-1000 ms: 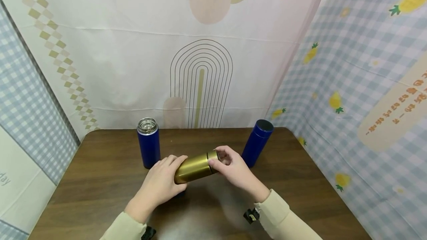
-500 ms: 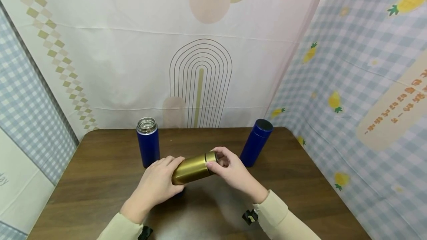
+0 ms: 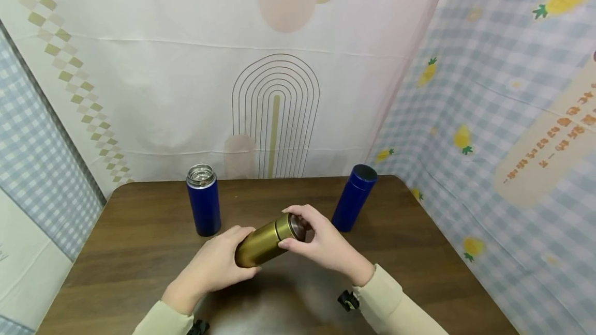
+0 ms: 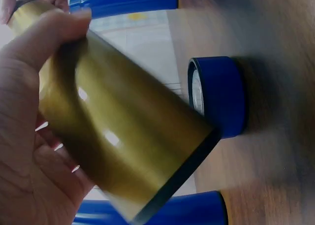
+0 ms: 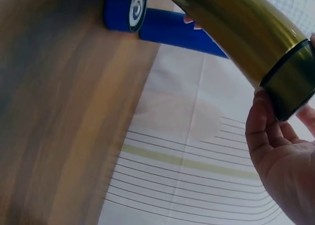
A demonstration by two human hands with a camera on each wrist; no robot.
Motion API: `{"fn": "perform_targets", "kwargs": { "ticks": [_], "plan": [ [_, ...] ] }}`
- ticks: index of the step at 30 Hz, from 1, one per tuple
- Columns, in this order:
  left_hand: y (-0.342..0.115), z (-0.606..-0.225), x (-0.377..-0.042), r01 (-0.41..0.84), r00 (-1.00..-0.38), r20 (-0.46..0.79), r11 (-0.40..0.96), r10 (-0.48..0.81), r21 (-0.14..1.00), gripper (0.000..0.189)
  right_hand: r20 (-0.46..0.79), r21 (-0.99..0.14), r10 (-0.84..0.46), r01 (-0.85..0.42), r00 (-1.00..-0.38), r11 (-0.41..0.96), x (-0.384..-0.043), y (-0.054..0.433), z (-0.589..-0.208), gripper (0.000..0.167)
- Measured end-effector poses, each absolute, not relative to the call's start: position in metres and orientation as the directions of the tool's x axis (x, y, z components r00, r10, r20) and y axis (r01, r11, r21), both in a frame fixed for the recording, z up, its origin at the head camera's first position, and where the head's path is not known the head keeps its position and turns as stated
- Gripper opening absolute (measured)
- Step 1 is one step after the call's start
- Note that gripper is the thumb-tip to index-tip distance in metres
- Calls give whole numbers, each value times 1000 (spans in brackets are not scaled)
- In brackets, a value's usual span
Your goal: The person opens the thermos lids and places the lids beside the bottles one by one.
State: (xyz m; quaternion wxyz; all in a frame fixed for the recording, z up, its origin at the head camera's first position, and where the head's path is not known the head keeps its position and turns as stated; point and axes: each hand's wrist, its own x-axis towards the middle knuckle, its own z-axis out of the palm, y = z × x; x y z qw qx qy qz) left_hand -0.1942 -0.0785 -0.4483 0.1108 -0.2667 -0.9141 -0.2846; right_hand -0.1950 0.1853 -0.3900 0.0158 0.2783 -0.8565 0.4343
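Both hands (image 3: 216, 261) (image 3: 323, 247) curl their fingers (image 3: 301, 210) round a gold flask (image 3: 259, 244).

Head cam looks forward and down at the table (image 3: 139, 221) from farther back. The wrist cams sit way closer, rolled sideways and facing the wall cloth (image 3: 163, 92), and both catch the gold flask (image 4: 128, 121) plus the blue lid (image 4: 224, 94).

Gold flask (image 3: 262, 243): glossy smooth metal; table (image 3: 135, 226): wood-grained; backdrop (image 3: 163, 92): matt cloth.
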Motion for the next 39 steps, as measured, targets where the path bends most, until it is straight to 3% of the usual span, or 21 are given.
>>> {"fn": "perform_targets", "kwargs": {
  "ticks": [11, 19, 39],
  "plan": [
    [-81, -447, -194, 571, -788, 501, 729, 357, 378, 73, 204, -775, -382, -387, -902, 500, -198, 182, -390, 69],
    [-82, -447, -194, 578, -765, 537, 746, 356, 330, 74, 130, -796, -304, -282, -944, 535, -199, 180, -393, 54],
    [-84, -446, -195, 594, -745, 552, 748, 374, 295, 73, 92, -848, -384, -275, -919, 454, -199, 187, -397, 55]
  ]
}}
